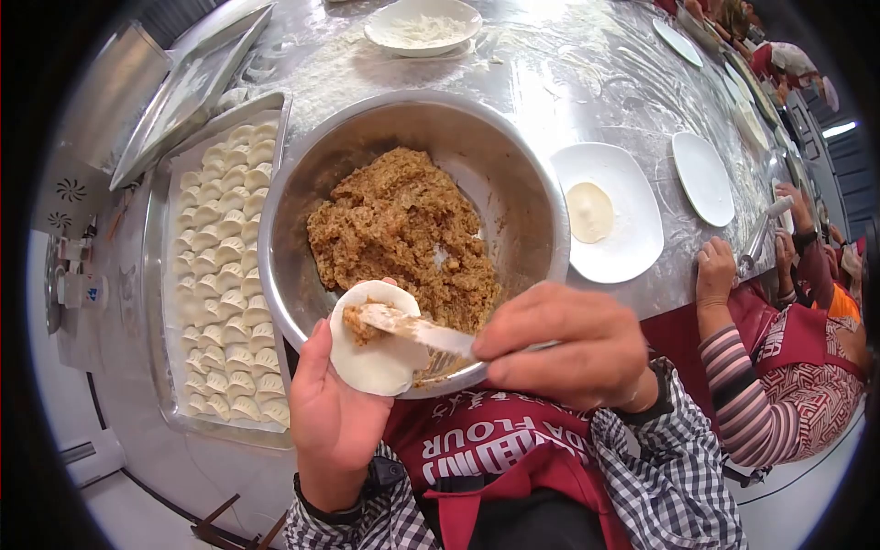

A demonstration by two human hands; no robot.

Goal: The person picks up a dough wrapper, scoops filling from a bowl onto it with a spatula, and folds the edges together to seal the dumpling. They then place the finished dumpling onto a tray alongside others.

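A round dumpling wrapper [374, 367] lies across the fingers of my left hand [339, 403], held at the near edge of a big steel bowl [275, 220]. Brown minced filling [399, 229] heaps up inside that bowl. My right hand [568, 348] grips a pale flat spatula [431, 334], its tip smeared with filling and resting on the wrapper. A small lump of filling [359, 325] sits at the spatula's tip over the wrapper. Part of the spatula's handle is hidden by my fingers.
At the left, a metal tray [156, 367] holds rows of folded dumplings [229, 275]. A white plate [632, 247] right of the bowl carries one wrapper [588, 213]. A floury plate [422, 32] stands behind. Another person [779, 385] works at the right.
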